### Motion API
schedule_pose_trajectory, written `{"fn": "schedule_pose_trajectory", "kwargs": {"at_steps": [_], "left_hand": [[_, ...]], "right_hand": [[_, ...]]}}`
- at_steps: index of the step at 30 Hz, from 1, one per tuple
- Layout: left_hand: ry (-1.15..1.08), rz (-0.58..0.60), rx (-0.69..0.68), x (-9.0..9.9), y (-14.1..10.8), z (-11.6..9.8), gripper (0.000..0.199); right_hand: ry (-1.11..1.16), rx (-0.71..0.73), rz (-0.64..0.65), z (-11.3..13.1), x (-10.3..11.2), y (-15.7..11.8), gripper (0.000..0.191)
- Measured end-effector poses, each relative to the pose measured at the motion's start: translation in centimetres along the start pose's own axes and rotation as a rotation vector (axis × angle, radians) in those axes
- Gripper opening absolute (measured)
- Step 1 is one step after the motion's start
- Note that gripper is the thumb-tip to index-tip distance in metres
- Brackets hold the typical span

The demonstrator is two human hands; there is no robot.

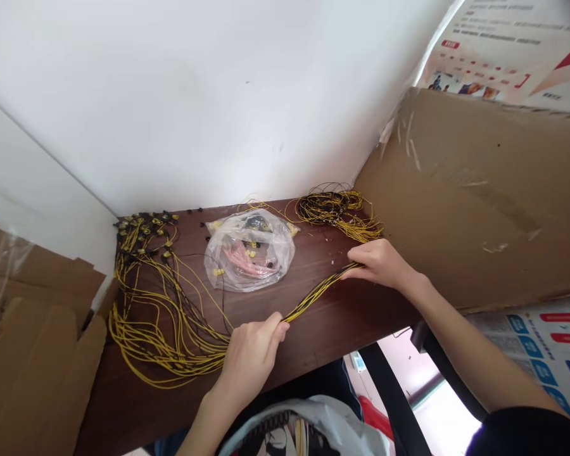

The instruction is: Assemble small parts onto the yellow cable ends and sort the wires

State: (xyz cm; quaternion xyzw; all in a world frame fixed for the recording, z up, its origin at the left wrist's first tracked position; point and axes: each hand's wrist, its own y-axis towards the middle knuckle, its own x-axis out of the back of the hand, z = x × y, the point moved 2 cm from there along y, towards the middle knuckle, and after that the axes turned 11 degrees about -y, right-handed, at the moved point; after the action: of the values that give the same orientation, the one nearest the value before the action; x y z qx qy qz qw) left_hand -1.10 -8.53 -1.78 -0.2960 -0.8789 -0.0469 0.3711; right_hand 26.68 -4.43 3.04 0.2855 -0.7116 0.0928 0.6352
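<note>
A long bundle of yellow and black wires runs between my two hands above the front of the dark wooden table. My left hand is closed around it near the middle of the table's front. Farther right and back, my right hand grips the same bundle, thumb and fingers pressed together. Left of my left hand the wires fan out in loose loops. Their far ends carry small black and yellow connectors, heaped at the back left. Beyond my right hand lies a coiled heap of yellow and black wire.
A clear plastic bag with small yellow and black parts and something pink stands mid-table. Cardboard panels wall the right side, and more cardboard the left. A white wall rises behind. A black chair armrest is at lower right.
</note>
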Motion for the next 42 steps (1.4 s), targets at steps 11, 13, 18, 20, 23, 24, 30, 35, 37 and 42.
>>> {"fn": "schedule_pose_trajectory", "kwargs": {"at_steps": [11,13,18,20,23,24,30,35,37,42], "left_hand": [[-0.165,-0.004,-0.072,0.3,-0.4,0.9,0.039],[-0.167,0.003,-0.086,0.4,-0.4,0.9,0.038],[-0.055,0.032,-0.091,0.8,-0.7,0.6,0.034],[0.003,0.044,-0.084,0.9,-0.8,0.7,0.033],[0.035,0.046,-0.074,1.1,-1.1,1.4,0.033],[0.035,0.048,-0.08,1.1,-1.3,1.6,0.033],[-0.034,0.074,-0.221,1.3,-1.7,2.4,0.037],[-0.103,0.11,-0.29,1.5,-1.9,2.6,0.04],[-0.109,0.122,-0.305,1.5,-1.9,2.6,0.04],[-0.108,0.122,-0.318,1.8,-1.9,2.2,0.04]], "right_hand": [[-0.178,-0.035,0.059,-5.6,-2.7,-2.9,0.043],[-0.212,-0.052,0.056,-6.3,-3.1,-3.2,0.04],[-0.272,-0.095,0.127,-6.9,-3.9,-3.5,0.043],[-0.272,-0.129,0.164,-7.0,-4.3,-3.7,0.045],[-0.276,-0.203,0.186,-7.7,-4.6,-4.2,0.046],[-0.279,-0.227,0.189,-8.0,-4.7,-4.4,0.046],[-0.267,-0.327,0.275,-9.6,-4.9,-4.4,0.045],[-0.151,-0.362,0.401,-11.0,-4.8,-2.9,0.028],[-0.022,-0.371,0.44,-11.6,-4.6,-2.1,0.015],[0.108,-0.461,0.566,-13.2,-3.8,-0.8,0.025]]}}
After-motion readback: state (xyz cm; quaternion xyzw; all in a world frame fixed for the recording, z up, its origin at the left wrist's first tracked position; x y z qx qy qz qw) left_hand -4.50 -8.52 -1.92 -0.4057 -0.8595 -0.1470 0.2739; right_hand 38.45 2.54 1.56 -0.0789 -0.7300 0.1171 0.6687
